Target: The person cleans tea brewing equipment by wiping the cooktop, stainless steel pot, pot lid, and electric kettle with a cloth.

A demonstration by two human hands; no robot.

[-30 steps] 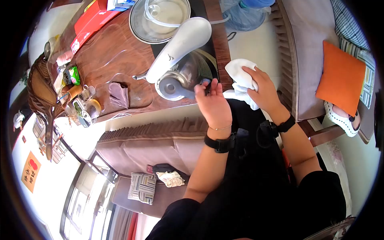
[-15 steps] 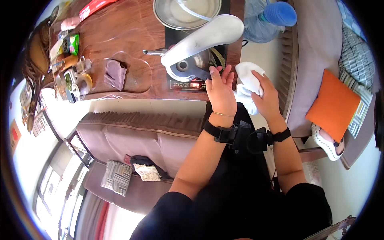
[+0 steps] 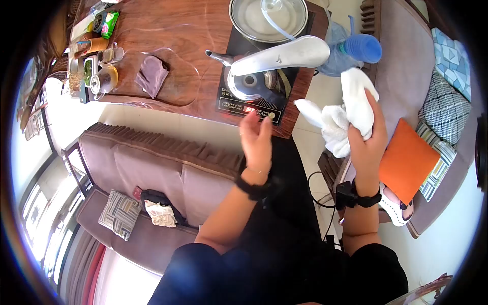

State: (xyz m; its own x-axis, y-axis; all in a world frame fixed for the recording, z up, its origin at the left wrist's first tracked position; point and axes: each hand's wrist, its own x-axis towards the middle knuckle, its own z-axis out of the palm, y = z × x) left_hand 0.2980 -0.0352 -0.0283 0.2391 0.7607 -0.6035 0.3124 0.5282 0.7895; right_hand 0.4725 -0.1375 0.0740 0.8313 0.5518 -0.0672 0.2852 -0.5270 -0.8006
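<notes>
Cloth of crumpled white fabric [image 3: 336, 127] gripped in the right hand [image 3: 368, 147]; blurred left hand [image 3: 256, 147], apart, looks empty beside black rectangular cooktop [image 3: 238, 109]; loose folds demand steady fingers.

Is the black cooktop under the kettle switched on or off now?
Off, it appears: the lit red display on the front panel of the cooktop reads "OFF".

The cloth [image 3: 360, 104] was white, the cooktop [image 3: 231, 97] black with a red display [image 3: 248, 109], the table [image 3: 178, 46] reddish brown, one cushion [image 3: 409, 161] orange, another cushion [image 3: 445, 109] checked grey and white, and a third cushion [image 3: 452, 61] patterned in blues.
</notes>
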